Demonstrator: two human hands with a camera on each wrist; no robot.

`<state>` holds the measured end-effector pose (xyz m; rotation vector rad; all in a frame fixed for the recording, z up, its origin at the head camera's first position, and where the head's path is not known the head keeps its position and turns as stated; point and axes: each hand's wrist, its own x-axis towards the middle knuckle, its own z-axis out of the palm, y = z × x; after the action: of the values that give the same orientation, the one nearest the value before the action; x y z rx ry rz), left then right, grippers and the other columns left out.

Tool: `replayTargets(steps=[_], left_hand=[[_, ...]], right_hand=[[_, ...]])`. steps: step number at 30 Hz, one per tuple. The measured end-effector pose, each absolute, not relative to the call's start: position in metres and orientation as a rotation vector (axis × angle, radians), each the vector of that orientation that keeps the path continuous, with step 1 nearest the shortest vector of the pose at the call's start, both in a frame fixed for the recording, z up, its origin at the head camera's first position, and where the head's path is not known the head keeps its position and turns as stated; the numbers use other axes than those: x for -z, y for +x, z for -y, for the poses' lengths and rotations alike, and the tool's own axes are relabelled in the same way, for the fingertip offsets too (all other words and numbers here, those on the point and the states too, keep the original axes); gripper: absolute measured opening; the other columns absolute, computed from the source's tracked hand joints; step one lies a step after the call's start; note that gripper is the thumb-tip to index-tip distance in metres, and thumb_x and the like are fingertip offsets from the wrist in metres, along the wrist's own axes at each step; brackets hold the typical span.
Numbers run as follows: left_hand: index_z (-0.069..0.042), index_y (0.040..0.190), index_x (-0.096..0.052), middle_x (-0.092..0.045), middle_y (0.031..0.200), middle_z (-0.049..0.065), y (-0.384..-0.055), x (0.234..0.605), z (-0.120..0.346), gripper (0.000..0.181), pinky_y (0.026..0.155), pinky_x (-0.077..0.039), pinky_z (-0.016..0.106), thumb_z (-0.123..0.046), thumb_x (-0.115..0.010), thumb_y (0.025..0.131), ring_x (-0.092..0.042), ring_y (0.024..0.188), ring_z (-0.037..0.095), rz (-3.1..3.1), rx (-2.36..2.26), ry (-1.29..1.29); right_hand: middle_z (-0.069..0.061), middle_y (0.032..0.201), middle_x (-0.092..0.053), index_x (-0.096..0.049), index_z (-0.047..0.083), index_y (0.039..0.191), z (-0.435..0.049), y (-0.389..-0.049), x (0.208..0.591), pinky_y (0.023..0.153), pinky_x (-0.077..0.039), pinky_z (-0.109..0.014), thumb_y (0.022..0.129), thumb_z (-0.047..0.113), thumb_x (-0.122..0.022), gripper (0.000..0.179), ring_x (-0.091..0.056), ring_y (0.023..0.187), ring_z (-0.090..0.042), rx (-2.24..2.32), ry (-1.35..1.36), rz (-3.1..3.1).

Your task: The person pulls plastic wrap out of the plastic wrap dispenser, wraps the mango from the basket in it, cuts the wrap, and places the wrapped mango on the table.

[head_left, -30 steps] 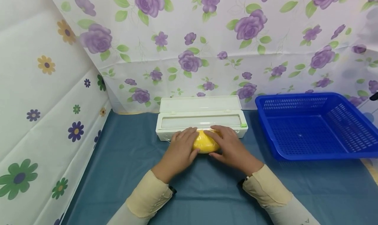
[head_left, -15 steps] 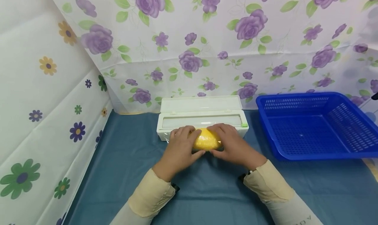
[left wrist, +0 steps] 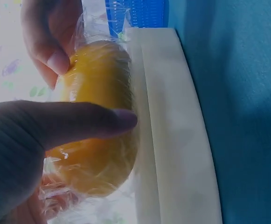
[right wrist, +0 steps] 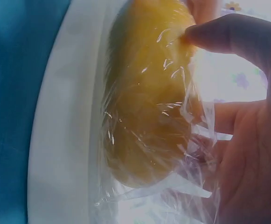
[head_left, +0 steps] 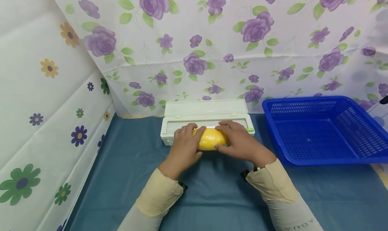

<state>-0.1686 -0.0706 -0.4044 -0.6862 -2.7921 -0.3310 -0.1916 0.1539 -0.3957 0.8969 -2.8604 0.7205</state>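
A smooth yellow oval fruit [head_left: 213, 139], mango-like in shape, is wrapped in clear cling film [right wrist: 165, 112]. My left hand [head_left: 185, 144] grips its left end, the thumb lying across its near side in the left wrist view. At the other end my right hand [head_left: 240, 140] holds it between thumb and fingers. Loose film bunches around both ends and over the fingers. Behind the fruit lies a white cling film dispenser [head_left: 167, 139], its lid [head_left: 206, 107] raised at the back. The fruit and hands overlap its front edge, hiding part of the roll.
A blue plastic basket [head_left: 280, 145] with slotted sides stands right of the dispenser. A green slider [head_left: 250, 129] sits at the dispenser's right end. Teal cloth [head_left: 212, 204] covers the table, with flowered sheets [head_left: 169, 56] hanging behind and at the left.
Both hands have moved the fruit a little away from me, up over the dispenser's front edge. The fingers have shifted their hold, and more of its yellow side faces the head camera.
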Motion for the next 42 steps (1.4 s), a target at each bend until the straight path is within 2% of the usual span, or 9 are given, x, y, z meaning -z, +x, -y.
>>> replayTargets(steps=[6, 10, 14, 18, 25, 32, 42], left_hand=[[-0.021, 0.146, -0.049, -0.053, 0.129, 0.013, -0.175, 0.412, 0.074, 0.084, 0.102, -0.043, 0.056, -0.017, -0.091, 0.074, -0.055, 0.119, 0.033, 2.761, 0.326, -0.657], [-0.026, 0.148, -0.048, -0.053, 0.131, 0.015, -0.178, 0.414, 0.078, 0.085, 0.101, -0.042, 0.057, -0.019, -0.091, 0.074, -0.055, 0.119, 0.035, 2.773, 0.353, -0.648], [-0.029, 0.148, -0.047, -0.055, 0.130, 0.016, -0.181, 0.414, 0.083, 0.086, 0.101, -0.041, 0.058, -0.022, -0.091, 0.075, -0.054, 0.119, 0.033, 2.788, 0.366, -0.660], [-0.030, 0.150, -0.046, -0.059, 0.127, 0.015, -0.182, 0.414, 0.086, 0.086, 0.103, -0.041, 0.057, -0.021, -0.090, 0.076, -0.055, 0.119, 0.030, 2.809, 0.364, -0.677], [-0.028, 0.150, -0.046, -0.062, 0.115, 0.010, -0.182, 0.412, 0.087, 0.080, 0.104, -0.041, 0.054, -0.012, -0.084, 0.081, -0.062, 0.104, 0.029, 2.795, 0.411, -0.703], [-0.029, 0.149, -0.047, -0.059, 0.121, 0.012, -0.180, 0.405, 0.087, 0.081, 0.103, -0.040, 0.056, -0.009, -0.084, 0.081, -0.061, 0.110, 0.028, 2.688, 0.492, -0.684], [-0.031, 0.149, -0.047, -0.058, 0.124, 0.016, -0.181, 0.398, 0.084, 0.081, 0.099, -0.041, 0.057, -0.005, -0.081, 0.081, -0.058, 0.111, 0.033, 2.597, 0.523, -0.635]], right_hand=[[-0.017, 0.145, -0.052, -0.052, 0.010, 0.147, -0.154, -0.190, 0.393, 0.112, -0.038, -0.059, 0.086, 0.041, -0.076, 0.073, -0.051, 0.129, -0.039, -0.658, 0.870, 2.910], [-0.018, 0.146, -0.050, -0.048, 0.017, 0.152, -0.155, -0.190, 0.396, 0.113, -0.036, -0.060, 0.081, 0.032, -0.085, 0.081, -0.049, 0.130, -0.041, -0.628, 0.856, 2.937], [-0.017, 0.137, -0.055, -0.049, 0.019, 0.151, -0.157, -0.193, 0.400, 0.110, -0.038, -0.059, 0.079, 0.018, -0.085, 0.080, -0.054, 0.123, -0.038, -0.579, 0.878, 2.900], [-0.014, 0.128, -0.059, -0.048, 0.018, 0.151, -0.159, -0.196, 0.402, 0.105, -0.044, -0.055, 0.081, 0.011, -0.083, 0.079, -0.057, 0.115, -0.034, -0.590, 0.902, 2.881], [-0.016, 0.132, -0.060, -0.047, 0.009, 0.150, -0.161, -0.197, 0.402, 0.105, -0.047, -0.055, 0.082, 0.012, -0.083, 0.077, -0.059, 0.118, -0.036, -0.624, 0.877, 2.873], [-0.011, 0.133, -0.058, -0.051, 0.011, 0.146, -0.163, -0.197, 0.395, 0.108, -0.045, -0.053, 0.081, 0.011, -0.081, 0.072, -0.055, 0.120, -0.033, -0.684, 0.859, 2.782], [-0.015, 0.134, -0.057, -0.050, 0.010, 0.148, -0.164, -0.198, 0.390, 0.106, -0.045, -0.055, 0.081, 0.005, -0.080, 0.074, -0.055, 0.121, -0.036, -0.760, 0.894, 2.586]])
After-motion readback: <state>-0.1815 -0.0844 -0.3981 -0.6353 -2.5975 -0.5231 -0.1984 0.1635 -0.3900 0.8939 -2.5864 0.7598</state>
